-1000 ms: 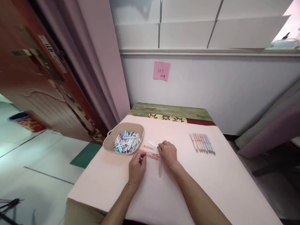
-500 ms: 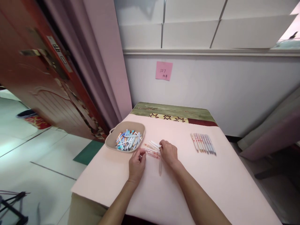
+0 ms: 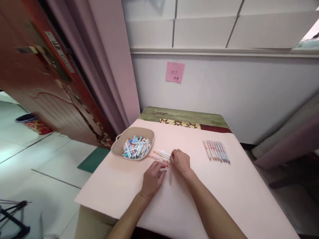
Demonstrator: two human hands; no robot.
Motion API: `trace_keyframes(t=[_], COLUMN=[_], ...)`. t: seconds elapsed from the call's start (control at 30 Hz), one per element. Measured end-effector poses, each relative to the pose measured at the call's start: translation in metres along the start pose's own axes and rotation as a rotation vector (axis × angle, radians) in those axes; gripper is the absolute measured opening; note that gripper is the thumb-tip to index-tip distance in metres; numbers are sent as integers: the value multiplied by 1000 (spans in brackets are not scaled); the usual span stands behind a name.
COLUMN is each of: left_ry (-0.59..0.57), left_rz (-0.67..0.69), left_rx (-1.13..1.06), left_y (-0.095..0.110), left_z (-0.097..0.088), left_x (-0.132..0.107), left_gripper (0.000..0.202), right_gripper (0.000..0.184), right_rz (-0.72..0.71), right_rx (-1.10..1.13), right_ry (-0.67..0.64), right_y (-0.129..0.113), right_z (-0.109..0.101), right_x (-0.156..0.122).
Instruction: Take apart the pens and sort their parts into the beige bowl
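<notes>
My right hand point(image 3: 180, 161) is closed, its fingertips pinched over the right ends of several slim white sticks point(image 3: 163, 153) that look like pen parts. Beside them lie clear pen barrels with a pink-red pattern point(image 3: 159, 160), partly covered by my hands. My left hand point(image 3: 152, 179) is curled just below these barrels, thumb and fingers near each other. Something pale shows between them, too small to make out. A single clear tube point(image 3: 170, 177) lies on the table between my hands, pointing towards me.
A beige basket point(image 3: 116, 149) with a handle stands at the left, holding many pens and pen parts point(image 3: 136, 147). A neat row of pens point(image 3: 216, 152) lies to the right. Pink cloth point(image 3: 211, 192) covers the table, up against a wall with a pink note point(image 3: 175, 72).
My left hand has moved right and towards me, from the left ends of the patterned barrels to their near side. My right hand has stayed almost in place. The view has shifted slightly.
</notes>
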State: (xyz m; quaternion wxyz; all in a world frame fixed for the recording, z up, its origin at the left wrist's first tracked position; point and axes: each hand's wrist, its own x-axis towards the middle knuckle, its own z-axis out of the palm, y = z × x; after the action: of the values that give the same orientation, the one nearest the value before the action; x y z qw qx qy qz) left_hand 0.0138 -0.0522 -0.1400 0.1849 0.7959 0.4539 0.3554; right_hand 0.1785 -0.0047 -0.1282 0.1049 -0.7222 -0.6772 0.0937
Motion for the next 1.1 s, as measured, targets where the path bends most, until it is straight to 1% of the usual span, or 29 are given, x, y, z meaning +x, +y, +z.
trace_keyframes(t=[0.07, 0.13, 0.2, 0.3, 0.37, 0.47, 0.53, 0.63, 0.7, 0.77, 0.83, 0.87, 0.93, 1.1], left_ry=[-37, -39, 1, 85, 115, 124, 122, 79, 22, -39, -94, -114, -143, -165], left_rz=[-7, 0, -6, -57, -83, -53, -7, 24, -6, -57, -91, -99, -103, -134], left_rx=[27, 85, 156, 267, 316, 355, 388, 491, 586, 674, 738, 764, 808, 877], left_y=[7, 8, 4, -10, -17, -23, -24, -25, -24, -22, -17, -15, -12, -9], left_z=[4, 6, 2, -8, -13, -14, -11, -5, -3, -3, -4, -6, -8, -15], left_x=[-1, -1, 1, 4, 3, 2, 4, 10, 15, 19, 21, 22, 21, 13], left_gripper=[20, 21, 20, 14, 12, 13, 19, 34, 40, 40, 32, 28, 25, 26], right_gripper=[15, 15, 14, 13, 15, 19, 22, 19, 16, 19, 24, 27, 30, 34], right_rz=[-8, -15, -19, -24, -35, -68, -86, -48, 36, 119, 154, 155, 150, 149], right_rx=[1, 5, 12, 34, 54, 80, 139, 356, 594, 890, 1121, 1188, 1243, 1378], right_ry=[4, 8, 10, 14, 15, 15, 65, 236, 337, 406, 454, 467, 481, 492], right_y=[0, 0, 0, 1, 2, 5, 8, 17, 25, 34, 42, 45, 50, 49], right_z=[-1, -2, -2, 0, 2, 2, 0, -1, 1, 3, 5, 6, 6, 4], right_x=[-1, -1, -1, 0, 0, 0, 0, 2, 5, 8, 11, 12, 14, 15])
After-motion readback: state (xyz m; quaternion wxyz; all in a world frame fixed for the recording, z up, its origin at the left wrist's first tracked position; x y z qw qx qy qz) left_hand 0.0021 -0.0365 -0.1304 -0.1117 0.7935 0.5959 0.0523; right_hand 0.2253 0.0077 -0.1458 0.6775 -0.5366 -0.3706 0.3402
